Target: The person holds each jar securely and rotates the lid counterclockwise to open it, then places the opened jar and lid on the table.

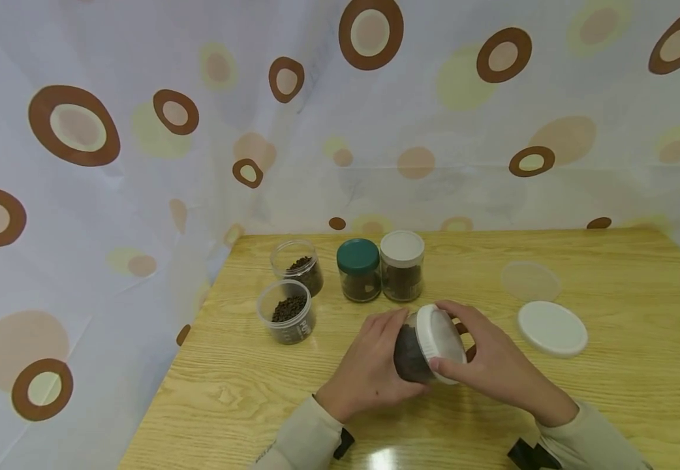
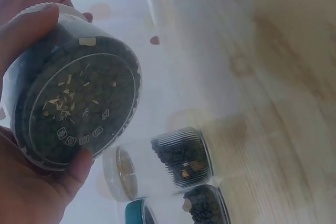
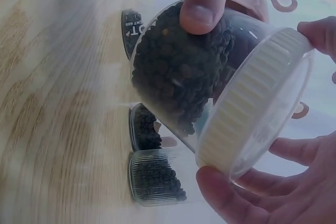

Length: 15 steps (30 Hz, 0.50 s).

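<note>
A clear jar (image 1: 410,356) of dark pellets is tilted above the wooden table, its white ribbed lid (image 1: 447,344) facing right. My left hand (image 1: 369,365) grips the jar's body, and my right hand (image 1: 495,359) holds the lid by its rim. From the left wrist, the jar's base (image 2: 84,103) shows pellets with pale flakes among them. In the right wrist view the lid (image 3: 254,106) sits on the jar's mouth, with fingers and thumb spread around its edge; whether it is fully tightened I cannot tell.
Behind stand a green-lidded jar (image 1: 359,261) and a white-lidded jar (image 1: 402,261), side by side. Two lidless tubs of pellets, a rear one (image 1: 312,277) and a front one (image 1: 293,331), stand left. On the right lie a white lid (image 1: 553,328) and a translucent disc (image 1: 530,281).
</note>
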Tool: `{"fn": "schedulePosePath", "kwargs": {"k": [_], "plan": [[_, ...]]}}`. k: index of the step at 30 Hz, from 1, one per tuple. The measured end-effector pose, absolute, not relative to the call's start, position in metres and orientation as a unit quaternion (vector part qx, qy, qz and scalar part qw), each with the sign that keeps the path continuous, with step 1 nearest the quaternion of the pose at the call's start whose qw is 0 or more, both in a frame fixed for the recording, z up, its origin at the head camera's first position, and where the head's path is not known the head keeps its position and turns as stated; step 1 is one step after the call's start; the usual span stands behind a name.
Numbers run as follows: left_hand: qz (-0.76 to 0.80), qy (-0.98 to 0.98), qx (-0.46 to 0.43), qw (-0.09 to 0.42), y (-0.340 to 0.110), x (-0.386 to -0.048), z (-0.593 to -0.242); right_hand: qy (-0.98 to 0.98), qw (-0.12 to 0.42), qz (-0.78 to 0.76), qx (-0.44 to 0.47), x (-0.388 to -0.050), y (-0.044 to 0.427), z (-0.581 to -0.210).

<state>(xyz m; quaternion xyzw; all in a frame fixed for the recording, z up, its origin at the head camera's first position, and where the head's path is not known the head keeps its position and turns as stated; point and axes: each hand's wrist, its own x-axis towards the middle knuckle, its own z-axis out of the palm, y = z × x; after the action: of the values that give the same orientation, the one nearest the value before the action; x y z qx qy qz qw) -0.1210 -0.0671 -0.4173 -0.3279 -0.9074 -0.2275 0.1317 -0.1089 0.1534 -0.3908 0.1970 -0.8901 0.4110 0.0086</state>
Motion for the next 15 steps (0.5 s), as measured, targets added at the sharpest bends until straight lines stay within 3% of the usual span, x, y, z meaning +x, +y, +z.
{"fn": "schedulePosePath", "kwargs": {"k": [7, 15], "plan": [[-0.247, -0.899, -0.335, 0.134, -0.0692, -0.1227, -0.4165, -0.881, 0.015, 0.417, 0.224, -0.1099, 0.1539, -0.3945], [-0.288, -0.889, -0.339, 0.108, -0.0745, -0.1212, -0.4172, -0.868, 0.071, 0.366, 0.326, -0.1141, 0.1596, -0.3973]]}}
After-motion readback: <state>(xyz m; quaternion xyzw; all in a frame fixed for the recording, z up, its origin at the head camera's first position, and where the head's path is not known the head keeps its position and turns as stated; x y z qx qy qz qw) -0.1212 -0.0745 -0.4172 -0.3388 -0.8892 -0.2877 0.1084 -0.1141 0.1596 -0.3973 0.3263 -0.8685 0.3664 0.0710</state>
